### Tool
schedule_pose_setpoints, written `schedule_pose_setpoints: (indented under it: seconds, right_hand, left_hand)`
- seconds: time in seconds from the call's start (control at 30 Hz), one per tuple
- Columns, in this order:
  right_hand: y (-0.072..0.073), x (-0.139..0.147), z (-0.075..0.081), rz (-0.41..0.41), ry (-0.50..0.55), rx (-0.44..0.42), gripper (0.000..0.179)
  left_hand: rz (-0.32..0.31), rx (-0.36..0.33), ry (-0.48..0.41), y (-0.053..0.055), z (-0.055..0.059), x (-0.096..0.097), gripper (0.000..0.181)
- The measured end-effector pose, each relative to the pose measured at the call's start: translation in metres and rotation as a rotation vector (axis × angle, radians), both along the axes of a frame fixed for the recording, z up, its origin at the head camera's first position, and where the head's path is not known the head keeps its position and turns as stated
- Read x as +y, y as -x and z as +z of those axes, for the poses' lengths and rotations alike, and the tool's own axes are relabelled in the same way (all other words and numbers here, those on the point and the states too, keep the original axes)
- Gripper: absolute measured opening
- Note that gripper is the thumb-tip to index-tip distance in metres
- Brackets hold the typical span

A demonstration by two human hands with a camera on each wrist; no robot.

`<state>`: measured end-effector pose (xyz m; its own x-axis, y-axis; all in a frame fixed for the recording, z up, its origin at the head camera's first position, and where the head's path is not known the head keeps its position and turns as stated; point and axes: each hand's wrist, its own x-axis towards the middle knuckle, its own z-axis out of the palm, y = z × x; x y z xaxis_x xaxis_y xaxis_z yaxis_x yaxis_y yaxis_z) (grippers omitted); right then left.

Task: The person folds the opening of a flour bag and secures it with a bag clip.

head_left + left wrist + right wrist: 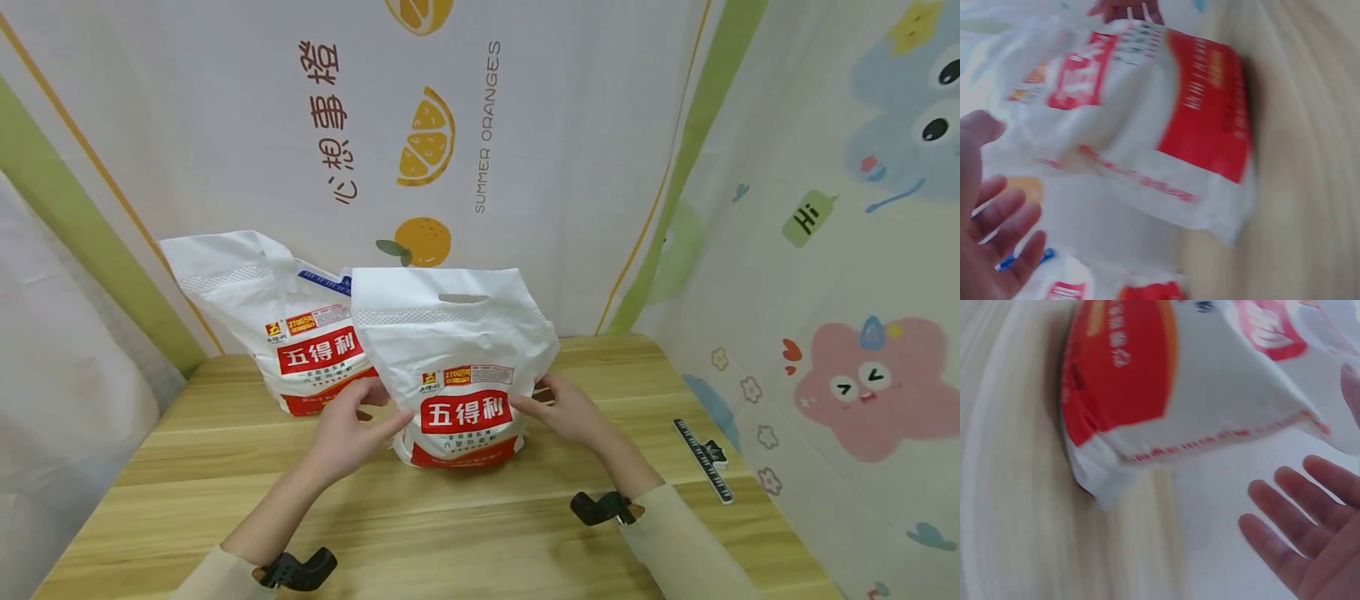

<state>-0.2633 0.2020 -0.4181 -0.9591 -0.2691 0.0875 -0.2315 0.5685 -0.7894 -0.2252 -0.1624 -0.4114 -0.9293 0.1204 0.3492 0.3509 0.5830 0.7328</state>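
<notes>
A white flour bag (457, 358) with red labels stands upright on the wooden table, its top flap with the handle slot folded forward. On its left side is my left hand (348, 433), thumb tip at the bag's edge. My right hand (573, 412) is on the other side, thumb close to the front label. In the left wrist view the left hand's fingers (1013, 219) are spread and lightly bent, apart from the bag. The right wrist view shows the right hand's fingers (1291, 519) extended beside the bag, likewise apart from it.
Behind and to the left, a second flour bag (307, 358) leans leftward, a blue piano-key clip (324, 282) at its top. A black-and-white piano-key clip (703, 461) lies near the table's (420, 533) right edge. Printed curtains (570, 167) hang close around the table.
</notes>
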Motion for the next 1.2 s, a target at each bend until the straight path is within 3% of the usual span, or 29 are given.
schedule_pose_setpoints:
  seconds: [0.13, 0.23, 0.33, 0.47, 0.67, 0.77, 0.87, 1.07, 1.2]
  right_hand:
    - [-0.004, 0.019, 0.013, -0.075, 0.041, 0.064, 0.049]
    - [-0.006, 0.026, 0.022, -0.101, 0.092, 0.101, 0.048]
    - [-0.005, 0.028, 0.029, -0.103, 0.143, 0.144, 0.046]
    - [-0.005, 0.025, 0.035, -0.105, 0.177, 0.183, 0.044]
    - [-0.003, 0.017, 0.037, -0.122, 0.212, 0.227, 0.039]
    - [-0.002, 0.013, 0.036, -0.114, 0.254, 0.269, 0.033]
    - [-0.001, 0.010, 0.034, -0.109, 0.291, 0.298, 0.028]
    - [0.001, 0.008, 0.031, -0.130, 0.338, 0.341, 0.020]
    - [0.001, 0.008, 0.027, -0.176, 0.304, 0.400, 0.016]
  left_hand:
    - [0.023, 0.277, -0.053, -0.015, 0.024, -0.006, 0.019]
    - [-0.072, 0.441, -0.053, -0.016, 0.056, 0.000, 0.014]
    - [-0.191, 0.533, -0.014, -0.007, 0.094, 0.019, 0.012]
    - [-0.277, 0.535, 0.077, 0.015, 0.136, 0.049, 0.011]
    - [-0.277, 0.438, 0.276, 0.048, 0.169, 0.079, 0.034]
    - [-0.295, 0.363, 0.357, 0.058, 0.177, 0.088, 0.044]
    - [-0.326, 0.301, 0.385, 0.062, 0.180, 0.094, 0.047]
    - [-0.342, 0.340, 0.352, 0.061, 0.182, 0.098, 0.041]
    - [-0.349, 0.381, 0.328, 0.060, 0.184, 0.098, 0.036]
